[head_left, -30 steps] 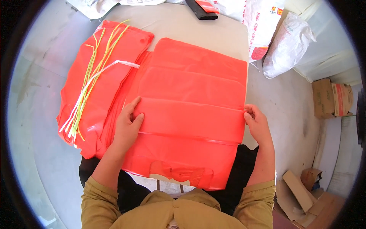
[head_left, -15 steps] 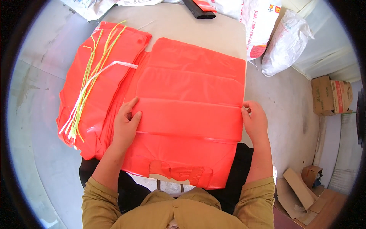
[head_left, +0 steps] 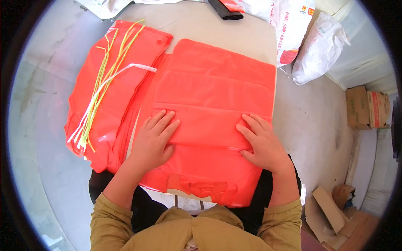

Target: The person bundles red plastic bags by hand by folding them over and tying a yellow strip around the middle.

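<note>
Since half a second ago, the left hand (head_left: 155, 142) and the right hand (head_left: 264, 144) have come in from the side edges of the red plastic (head_left: 217, 90) and onto its upper face. I see the left one palm down over the left part, fingers loosely spread, thumb apart, gripping nothing. Across from it, the right one lies over the right part in the same way, fingers parted and grasping nothing, its fingertips pointing toward the middle. The red plastic lies folded flat on the table (head_left: 180, 23), a crease running across it just past the fingertips, and its near end, with a ragged notch, reaches toward the wearer. Just left of it I have a red bundle (head_left: 125, 92), topped with yellow and white ties (head_left: 86, 129). Beyond its far edge sits a black roll (head_left: 228, 13); beyond its right far corner stands a white sack (head_left: 320, 50). Well to its right are cartons (head_left: 358, 108), and flattened cardboard (head_left: 328, 209) lies off its near right corner.
</note>
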The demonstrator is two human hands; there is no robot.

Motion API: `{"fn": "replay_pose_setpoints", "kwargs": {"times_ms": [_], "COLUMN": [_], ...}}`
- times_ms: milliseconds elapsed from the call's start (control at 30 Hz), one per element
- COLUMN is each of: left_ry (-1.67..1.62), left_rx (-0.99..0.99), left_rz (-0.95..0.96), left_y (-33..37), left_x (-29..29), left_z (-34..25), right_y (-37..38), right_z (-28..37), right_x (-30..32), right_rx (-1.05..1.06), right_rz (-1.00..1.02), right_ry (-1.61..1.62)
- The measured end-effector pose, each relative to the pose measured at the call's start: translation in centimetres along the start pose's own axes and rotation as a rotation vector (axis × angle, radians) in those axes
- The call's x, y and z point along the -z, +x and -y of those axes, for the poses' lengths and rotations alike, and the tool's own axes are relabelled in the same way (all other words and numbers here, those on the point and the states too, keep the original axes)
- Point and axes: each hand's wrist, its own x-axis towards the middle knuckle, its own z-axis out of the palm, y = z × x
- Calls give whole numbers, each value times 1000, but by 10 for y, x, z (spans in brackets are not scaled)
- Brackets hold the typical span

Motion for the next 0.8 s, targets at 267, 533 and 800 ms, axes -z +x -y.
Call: {"fn": "replay_pose_setpoints", "kwargs": {"times_ms": [267,533,800], "left_ry": [109,97,-4], "left_rx": [-49,-88,-41], "left_rz": [-34,-95,-101], "left_y": [2,3,4], "left_x": [-7,-12,-1], "left_z": [6,16,15], "right_y": [5,8,2], "right_z": [16,18,13], "right_x": [-17,-27,-21], "right_rx": [-70,-58,-87], "right_rz": [36,4,-34], "right_ry": [-199,-293,-207]}}
